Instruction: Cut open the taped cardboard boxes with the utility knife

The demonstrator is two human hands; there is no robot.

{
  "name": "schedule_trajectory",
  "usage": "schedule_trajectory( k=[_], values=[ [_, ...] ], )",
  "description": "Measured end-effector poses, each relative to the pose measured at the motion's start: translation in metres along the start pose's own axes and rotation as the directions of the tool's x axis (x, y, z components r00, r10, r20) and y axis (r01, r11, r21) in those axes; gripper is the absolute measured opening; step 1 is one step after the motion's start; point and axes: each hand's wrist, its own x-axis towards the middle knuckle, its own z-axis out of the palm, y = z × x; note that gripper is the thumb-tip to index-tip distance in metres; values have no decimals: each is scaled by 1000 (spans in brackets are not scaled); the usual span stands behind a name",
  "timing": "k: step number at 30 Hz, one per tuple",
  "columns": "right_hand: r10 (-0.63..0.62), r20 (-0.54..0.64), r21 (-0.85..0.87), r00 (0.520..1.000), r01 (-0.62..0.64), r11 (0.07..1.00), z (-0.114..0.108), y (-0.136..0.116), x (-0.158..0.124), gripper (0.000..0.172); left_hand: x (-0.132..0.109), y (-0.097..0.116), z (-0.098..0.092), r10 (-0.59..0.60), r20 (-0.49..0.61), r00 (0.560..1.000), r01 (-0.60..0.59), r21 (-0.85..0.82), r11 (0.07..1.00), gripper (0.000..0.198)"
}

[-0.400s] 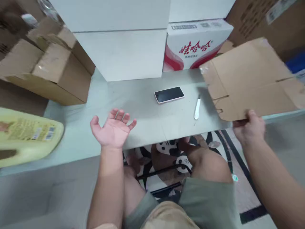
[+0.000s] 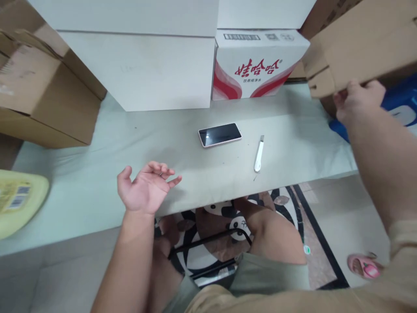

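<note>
At the pale-green worktop's (image 2: 293, 143) right end, the right hand (image 2: 360, 102) is clamping brown slotted cardboard (image 2: 361, 48) between its fingers, seemingly positioning it; the left hand (image 2: 145, 189) is hovering, fingers apart; release would be needing support.

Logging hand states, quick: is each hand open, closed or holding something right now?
Left hand: open, fingers slightly curled, holding nothing.
Right hand: closed, holding the cardboard piece by its edge.

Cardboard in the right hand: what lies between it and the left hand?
Head view: the phone and white-handled cutter lie on the table between left hand and cardboard.
</note>
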Motion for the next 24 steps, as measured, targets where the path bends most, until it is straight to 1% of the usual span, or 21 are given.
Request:
schedule_trajectory(
  k=[1,2,3,4,6,9,12,14,16,18,19,22,23,24],
  values=[
    [71,-5,1,997,-71,997,12,-6,16,26,2,0,-2,2,13,1000,-3,40,999,48],
    [133,-7,9,991,-133,991,23,-11,25,22,4,1,-4,8,25,1000,-10,74,997,48],
    [202,-21,31,979,-202,979,33,-15,29,18,5,2,-6,17,35,999,-21,101,995,49],
    [235,-1,37,972,-235,971,42,-18,26,14,6,3,-7,28,42,999,-33,119,992,50],
    [302,59,26,952,-303,952,52,-19,8,11,8,7,-8,48,50,998,-54,136,989,52],
    [387,143,-45,911,-384,922,55,-14,-35,9,7,11,-7,57,69,996,-65,120,991,51],
    [411,233,-113,881,-395,912,58,-18,-76,10,1,16,-7,70,91,993,-75,55,996,48],
    [395,322,-144,860,-368,919,68,-31,-100,9,-6,19,-10,95,92,991,-94,-12,995,47],
    [348,429,-179,833,-300,937,90,-56,-125,7,-13,24,-16,136,88,987,-129,-83,988,46],
    [250,559,-220,790,-150,964,124,-88,-154,9,-19,30,-23,183,84,980,-169,-145,975,45],
    [196,626,-227,755,-64,972,143,-106,-171,10,-22,33,-27,209,82,975,-193,-169,967,44],
    [28,787,-173,616,177,969,209,-161,-229,15,-26,45,-39,250,68,966,-227,-239,944,45],
    [-48,827,-125,561,267,956,231,-179,-250,17,-26,49,-42,252,61,966,-229,-255,940,45],
    [-145,857,-55,495,367,928,252,-197,-272,20,-26,53,-45,256,50,965,-234,-269,934,46]
  ],
)
